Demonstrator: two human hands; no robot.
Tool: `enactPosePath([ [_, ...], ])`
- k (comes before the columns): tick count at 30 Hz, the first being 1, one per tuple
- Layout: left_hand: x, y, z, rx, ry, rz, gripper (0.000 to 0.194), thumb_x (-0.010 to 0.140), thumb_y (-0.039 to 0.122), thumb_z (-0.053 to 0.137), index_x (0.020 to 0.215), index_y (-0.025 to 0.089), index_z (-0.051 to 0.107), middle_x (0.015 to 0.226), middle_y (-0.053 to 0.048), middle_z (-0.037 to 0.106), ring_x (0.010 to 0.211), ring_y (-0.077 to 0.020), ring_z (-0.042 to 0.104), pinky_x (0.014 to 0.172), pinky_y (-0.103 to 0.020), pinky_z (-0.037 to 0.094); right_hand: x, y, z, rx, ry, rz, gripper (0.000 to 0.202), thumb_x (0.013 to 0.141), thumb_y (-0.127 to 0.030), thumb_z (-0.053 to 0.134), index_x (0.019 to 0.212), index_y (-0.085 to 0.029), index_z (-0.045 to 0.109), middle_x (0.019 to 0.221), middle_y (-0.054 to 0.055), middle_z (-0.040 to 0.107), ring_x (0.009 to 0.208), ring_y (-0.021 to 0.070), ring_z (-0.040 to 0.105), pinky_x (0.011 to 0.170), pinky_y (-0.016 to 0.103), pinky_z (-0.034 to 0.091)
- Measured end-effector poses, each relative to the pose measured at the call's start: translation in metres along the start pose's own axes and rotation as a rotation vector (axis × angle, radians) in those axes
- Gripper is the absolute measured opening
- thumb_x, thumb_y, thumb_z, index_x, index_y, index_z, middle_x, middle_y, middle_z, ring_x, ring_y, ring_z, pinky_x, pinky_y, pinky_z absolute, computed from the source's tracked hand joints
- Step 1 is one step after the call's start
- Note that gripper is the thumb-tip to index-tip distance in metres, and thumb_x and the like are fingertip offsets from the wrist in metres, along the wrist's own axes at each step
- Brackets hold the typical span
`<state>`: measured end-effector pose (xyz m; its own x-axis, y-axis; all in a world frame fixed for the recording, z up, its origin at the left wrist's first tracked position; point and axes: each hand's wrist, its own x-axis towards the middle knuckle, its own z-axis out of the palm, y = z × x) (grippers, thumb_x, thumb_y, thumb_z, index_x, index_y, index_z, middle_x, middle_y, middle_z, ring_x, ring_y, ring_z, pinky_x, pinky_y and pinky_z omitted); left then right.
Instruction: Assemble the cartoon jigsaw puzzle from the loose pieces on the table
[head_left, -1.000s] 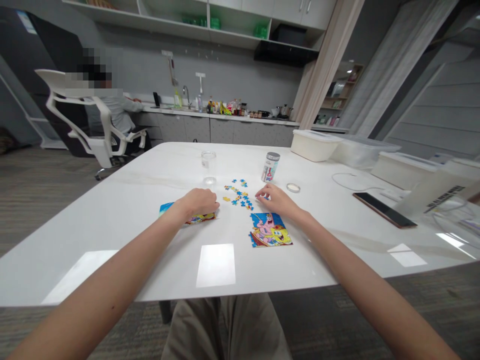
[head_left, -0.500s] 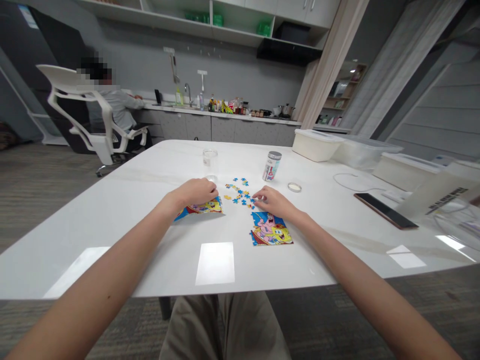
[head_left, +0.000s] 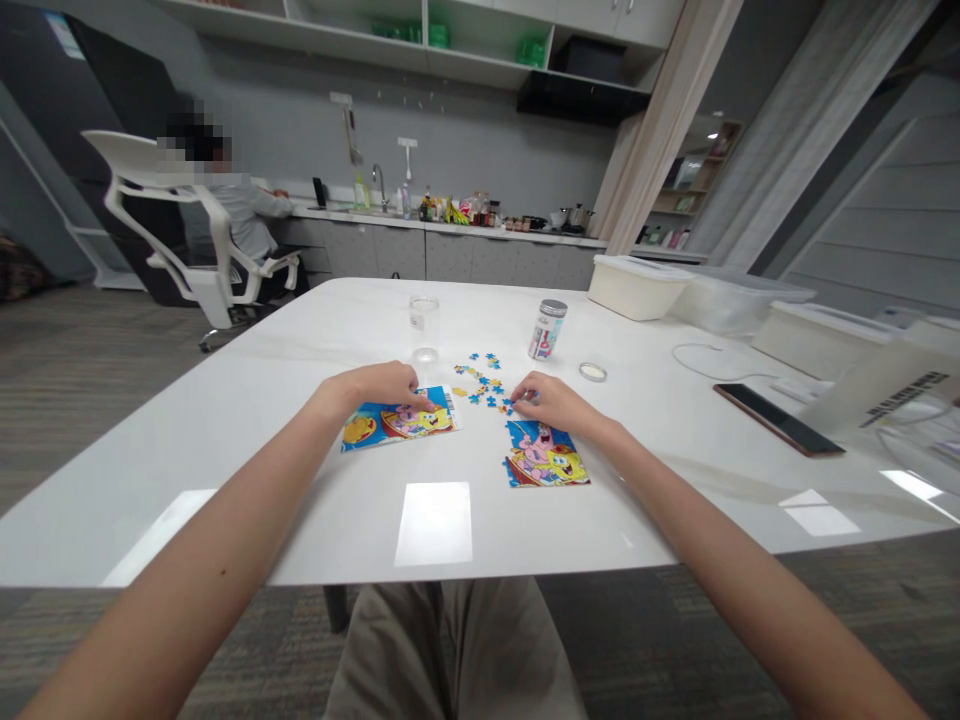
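My left hand (head_left: 379, 383) is closed at the top edge of a cartoon picture card (head_left: 412, 420), a finger or thumb lying over its printed front; the other fingers are partly hidden. My right hand (head_left: 547, 400) has its fingertips pinched at a small blue puzzle piece (head_left: 513, 407), beside the loose pile. Just below that hand lies a partly joined jigsaw puzzle (head_left: 547, 458), showing a pink and a yellow figure, with a knobbed left edge. Several loose puzzle pieces (head_left: 491, 385) are scattered between and beyond my hands.
Beyond the pieces stand a clear jar (head_left: 424, 330) and a printed can with a silver lid (head_left: 547, 330). A round lid (head_left: 592, 372) lies to the right, then a phone (head_left: 778, 420) and storage boxes (head_left: 637, 288). A person (head_left: 244, 215) sits at the far counter.
The picture card has turned flatter, so more of its front shows, and my left finger has come onto it. My right hand has stayed by the loose pieces. The view has shifted slightly.
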<state>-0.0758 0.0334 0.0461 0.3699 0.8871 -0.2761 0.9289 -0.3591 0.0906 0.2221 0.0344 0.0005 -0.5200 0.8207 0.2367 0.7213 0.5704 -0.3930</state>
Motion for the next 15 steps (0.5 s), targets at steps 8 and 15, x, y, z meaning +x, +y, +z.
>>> enactPosePath([
  [8, 0.0023, 0.0006, 0.0012, -0.022, -0.017, 0.008, 0.061, 0.07, 0.075, 0.048, 0.065, 0.017, 0.065, 0.072, -0.009, 0.069, 0.058, -0.0177, 0.054, 0.052, -0.028, 0.035, -0.0018, -0.0034, 0.0011, 0.086, 0.033, -0.002, 0.009, 0.074, -0.016, 0.063, 0.083, -0.017, 0.064, 0.079, 0.001, 0.066, 0.074, 0.0142, 0.06, 0.07, 0.025, 0.045],
  [15, 0.0023, 0.0015, 0.0008, -0.036, -0.023, -0.003, 0.062, 0.068, 0.076, 0.049, 0.067, 0.016, 0.067, 0.071, -0.009, 0.069, 0.059, -0.018, 0.054, 0.054, -0.028, 0.036, -0.0017, -0.0048, 0.0017, 0.076, 0.066, -0.019, 0.014, 0.072, -0.01, 0.06, 0.084, -0.017, 0.064, 0.076, 0.0, 0.063, 0.069, 0.0133, 0.059, 0.067, 0.024, 0.043],
])
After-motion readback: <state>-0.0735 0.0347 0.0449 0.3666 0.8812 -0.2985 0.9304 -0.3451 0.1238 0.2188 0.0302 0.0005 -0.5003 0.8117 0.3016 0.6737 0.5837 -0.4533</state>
